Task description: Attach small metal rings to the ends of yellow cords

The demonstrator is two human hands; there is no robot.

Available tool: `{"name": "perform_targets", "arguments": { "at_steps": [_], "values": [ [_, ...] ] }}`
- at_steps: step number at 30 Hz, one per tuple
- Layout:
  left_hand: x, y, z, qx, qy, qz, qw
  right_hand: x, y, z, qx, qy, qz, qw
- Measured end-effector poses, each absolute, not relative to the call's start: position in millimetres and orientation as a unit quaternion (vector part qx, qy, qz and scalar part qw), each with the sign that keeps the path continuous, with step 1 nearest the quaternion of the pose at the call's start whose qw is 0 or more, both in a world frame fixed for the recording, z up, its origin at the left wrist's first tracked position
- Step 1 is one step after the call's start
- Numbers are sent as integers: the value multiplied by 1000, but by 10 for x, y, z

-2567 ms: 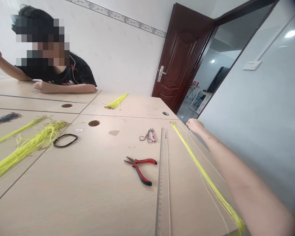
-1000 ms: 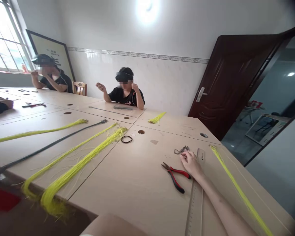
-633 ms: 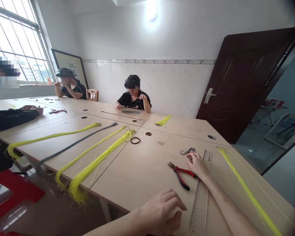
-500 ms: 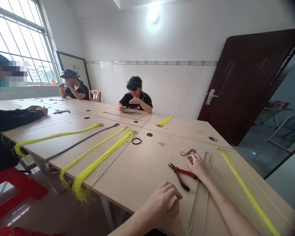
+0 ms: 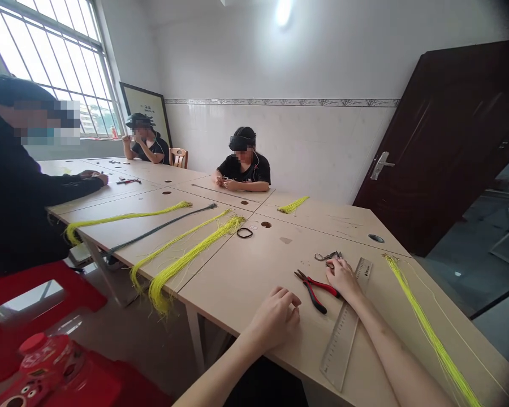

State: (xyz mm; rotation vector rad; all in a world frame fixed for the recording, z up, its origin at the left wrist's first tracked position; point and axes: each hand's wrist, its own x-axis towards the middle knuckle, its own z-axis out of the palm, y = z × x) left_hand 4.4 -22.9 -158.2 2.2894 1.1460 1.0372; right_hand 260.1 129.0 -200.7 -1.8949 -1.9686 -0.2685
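My right hand [image 5: 343,278] reaches across the ruler, its fingers closed on one handle of the small metal scissors [image 5: 334,256]. The fingertips are partly hidden. Near the table's front edge rests my left hand [image 5: 276,315], fingers loosely curled, with a gap between thumb and forefinger and nothing visible in it. Between and beyond the hands lie pliers [image 5: 311,287] with red and black handles, their jaws pointing away to the left. The clear ruler [image 5: 343,339] lies slanted under my right wrist.
A yellow cord bundle [image 5: 415,302] lies at the right. Left are more yellow cords [image 5: 195,249], a dark cord bundle [image 5: 165,226] and a black band [image 5: 245,233]. A small yellow bundle [image 5: 293,204] lies farther back. Three people sit around the joined tables; red stools [image 5: 38,294] stand left.
My view has shifted left and down. My left hand's fingers have curled in more, narrowing the thumb gap. My right hand stays at the scissors. The person opposite has lowered a hand to the table.
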Motion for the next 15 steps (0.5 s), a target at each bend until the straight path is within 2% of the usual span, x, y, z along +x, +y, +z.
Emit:
{"name": "perform_targets", "arguments": {
  "at_steps": [12,15],
  "values": [
    [59,-202,-1631,847,392,333,134,2577,1251,-1997,-669,-709,-98,202],
    [120,-168,-1672,882,343,305,111,2557,1204,-1950,-666,-709,-97,210]
  ]
}}
